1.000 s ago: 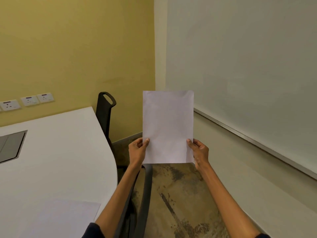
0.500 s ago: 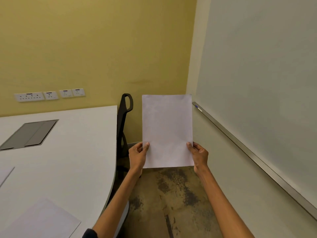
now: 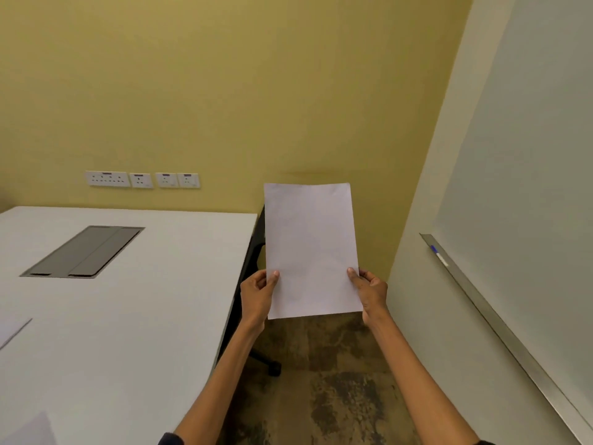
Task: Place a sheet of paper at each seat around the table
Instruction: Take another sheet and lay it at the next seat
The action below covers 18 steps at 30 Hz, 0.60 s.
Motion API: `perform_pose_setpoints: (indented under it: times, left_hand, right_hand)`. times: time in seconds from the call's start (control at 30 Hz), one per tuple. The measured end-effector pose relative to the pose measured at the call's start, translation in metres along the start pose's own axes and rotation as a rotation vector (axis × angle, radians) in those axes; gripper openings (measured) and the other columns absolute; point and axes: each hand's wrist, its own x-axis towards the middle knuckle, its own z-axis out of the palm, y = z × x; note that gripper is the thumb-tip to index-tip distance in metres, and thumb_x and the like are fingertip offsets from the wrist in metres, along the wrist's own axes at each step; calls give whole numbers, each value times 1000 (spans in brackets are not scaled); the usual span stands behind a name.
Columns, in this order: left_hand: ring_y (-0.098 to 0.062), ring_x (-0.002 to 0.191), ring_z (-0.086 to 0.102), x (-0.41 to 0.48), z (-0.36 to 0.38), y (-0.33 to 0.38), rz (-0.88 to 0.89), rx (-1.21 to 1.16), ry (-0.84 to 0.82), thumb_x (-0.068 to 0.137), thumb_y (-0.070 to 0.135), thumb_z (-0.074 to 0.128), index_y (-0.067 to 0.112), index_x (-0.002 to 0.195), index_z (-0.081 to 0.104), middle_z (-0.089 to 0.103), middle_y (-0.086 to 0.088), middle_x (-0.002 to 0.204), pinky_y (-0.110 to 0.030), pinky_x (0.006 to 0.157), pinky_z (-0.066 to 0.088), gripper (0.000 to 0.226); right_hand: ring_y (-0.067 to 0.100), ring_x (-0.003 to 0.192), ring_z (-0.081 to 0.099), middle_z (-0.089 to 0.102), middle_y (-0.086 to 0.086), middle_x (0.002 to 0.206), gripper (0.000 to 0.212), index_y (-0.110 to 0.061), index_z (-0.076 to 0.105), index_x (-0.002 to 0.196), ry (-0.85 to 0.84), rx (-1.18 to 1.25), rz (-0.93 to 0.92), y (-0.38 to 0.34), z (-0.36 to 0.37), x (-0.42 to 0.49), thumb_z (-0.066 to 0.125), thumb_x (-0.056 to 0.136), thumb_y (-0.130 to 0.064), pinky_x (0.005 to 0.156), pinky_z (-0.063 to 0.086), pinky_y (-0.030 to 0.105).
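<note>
**Lay the sheet at the next seat**

Head view: your left hand (image 3: 256, 297) and right hand (image 3: 369, 292) each pinch the upright sheet of paper (image 3: 309, 252) low on its sides, off the counter (image 3: 144, 300) at its 3 o'clock. Lower it flat toward 9 o'clock.

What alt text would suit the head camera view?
A left hand and right hand hold a blank sheet of paper upright by its lower side edges, beside a white table. A second sheet and a third sheet lie partly in view on the table.
</note>
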Motion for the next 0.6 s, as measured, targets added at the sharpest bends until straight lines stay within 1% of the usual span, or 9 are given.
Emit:
perform_pose_setpoints:
  times: [0.03,0.1,0.13,0.2,0.27,0.33,0.47,0.53,0.6]
  left_hand:
    - [-2,88,71,16,4,0,-2,2,17,91,25,67,28,92,71,74,16,90,-14,69,55,5]
    - [-6,90,71,45,8,-4,-21,13,64,91,28,67,27,92,71,74,16,92,-21,76,57,4]
    - [-9,92,71,59,9,-7,-27,20,89,90,29,67,25,93,71,74,14,96,-26,81,58,6]
    - [-16,98,69,88,11,-11,-41,31,138,90,30,67,19,98,71,72,5,104,-33,87,57,15]
    - [-20,99,68,113,14,-16,-58,39,203,90,31,67,11,106,70,71,-2,109,-36,88,57,25]
    - [-19,97,68,139,17,-22,-63,41,278,91,30,66,11,106,70,70,0,107,-33,86,57,25]
    - [-12,89,67,191,26,-34,-39,56,395,91,29,66,19,95,69,70,7,98,-17,70,53,11]
    - [-13,87,67,215,32,-39,-34,50,455,91,29,66,17,95,69,70,5,97,-17,69,52,13]
    - [-17,88,67,240,38,-43,-36,46,517,91,28,66,11,99,69,70,-1,100,-22,73,53,19]
  right_hand:
    - [22,89,68,72,8,97,12,-8,71,95,-13,-7,-6,-2,9,19,74,84,-13,85,57,34]
    - [21,91,67,71,9,99,19,-4,70,101,-37,-31,-15,-3,26,51,74,84,-12,87,56,34]
    - [21,90,67,72,8,98,19,-4,70,101,-50,-31,-8,-3,34,67,74,84,-12,86,57,34]
    - [19,86,68,72,5,93,16,-5,70,97,-83,-29,9,-2,51,98,74,84,-13,78,59,30]
    - [18,82,69,72,4,90,8,-10,70,90,-126,-33,20,-2,68,127,74,84,-13,68,61,24]
    - [18,81,69,72,5,91,6,-12,70,88,-173,-51,35,3,86,159,74,84,-13,67,61,23]
    - [23,85,68,71,10,97,10,-10,69,91,-276,-78,63,11,122,231,74,84,-14,78,60,35]
    - [22,83,68,71,9,96,11,-10,69,91,-333,-96,70,15,141,265,75,84,-15,76,60,35]
    - [20,78,68,72,6,91,10,-11,69,88,-400,-113,68,14,159,298,76,83,-17,68,60,29]
